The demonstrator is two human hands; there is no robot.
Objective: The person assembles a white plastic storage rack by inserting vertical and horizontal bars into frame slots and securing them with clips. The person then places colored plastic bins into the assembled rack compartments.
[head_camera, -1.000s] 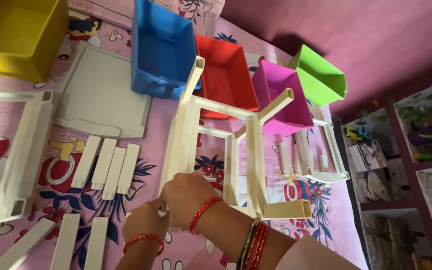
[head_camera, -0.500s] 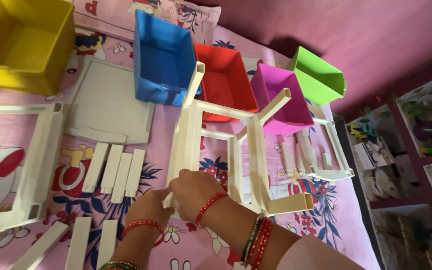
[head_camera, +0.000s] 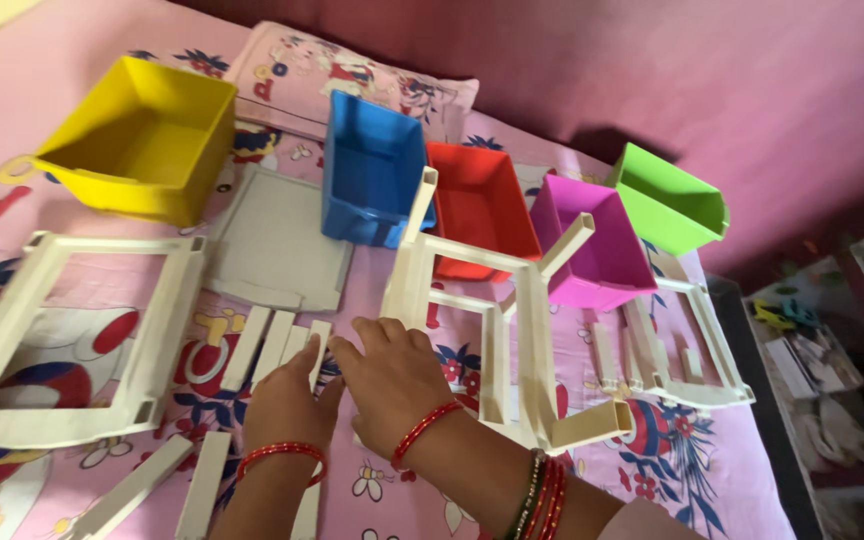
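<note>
A partly built white plastic frame (head_camera: 512, 330) stands on the pink printed bed sheet (head_camera: 652, 470), its posts leaning toward the bins. My right hand (head_camera: 387, 375) lies palm down with fingers spread at the frame's near left post, red bangles on the wrist. Just left of it, my left hand (head_camera: 287, 400) rests flat on the sheet, its fingertips touching a row of loose white slats (head_camera: 272, 345). Neither hand closes around anything.
Yellow (head_camera: 142, 140), blue (head_camera: 372, 170), red (head_camera: 477, 205), magenta (head_camera: 592, 240) and green (head_camera: 667, 200) bins line the back. A flat white panel (head_camera: 277, 240) lies below the blue bin. White rectangular frames lie left (head_camera: 72, 340) and right (head_camera: 692, 350). More slats (head_camera: 167, 485) lie near me.
Both hands were bunched on the frame's near left post; now they lie flatter and spread beside it. The view has shifted, showing more of the bins and pillow.
</note>
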